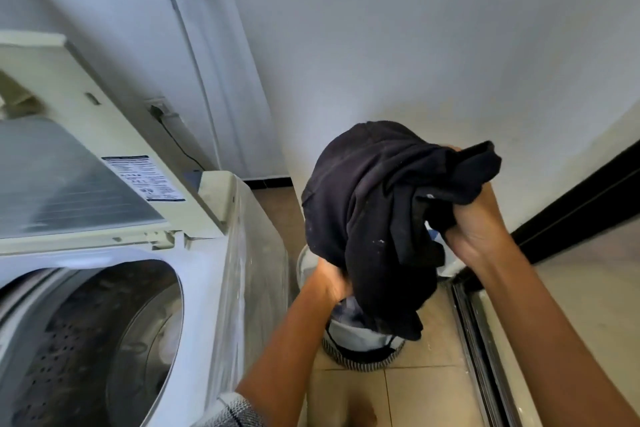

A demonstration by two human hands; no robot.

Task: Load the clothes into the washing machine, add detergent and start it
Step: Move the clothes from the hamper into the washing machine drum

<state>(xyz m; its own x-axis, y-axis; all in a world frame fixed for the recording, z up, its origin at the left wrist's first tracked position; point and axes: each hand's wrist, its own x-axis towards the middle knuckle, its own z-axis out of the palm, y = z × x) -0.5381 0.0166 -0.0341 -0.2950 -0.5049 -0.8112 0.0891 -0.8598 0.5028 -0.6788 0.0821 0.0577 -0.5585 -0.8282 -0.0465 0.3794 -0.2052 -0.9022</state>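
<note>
**Both hands lifting a dark garment**

The left hand (330,279) and right hand (474,229) are both gripping a bunched black garment (377,211), holding it above the laundry basket (363,347). The washing machine (114,305) is standing lid-up, left of the left hand.

drum (104,340) left of the hands sits wide open, lid (79,163) tipped back; basket (363,347) sits right below them.
</note>
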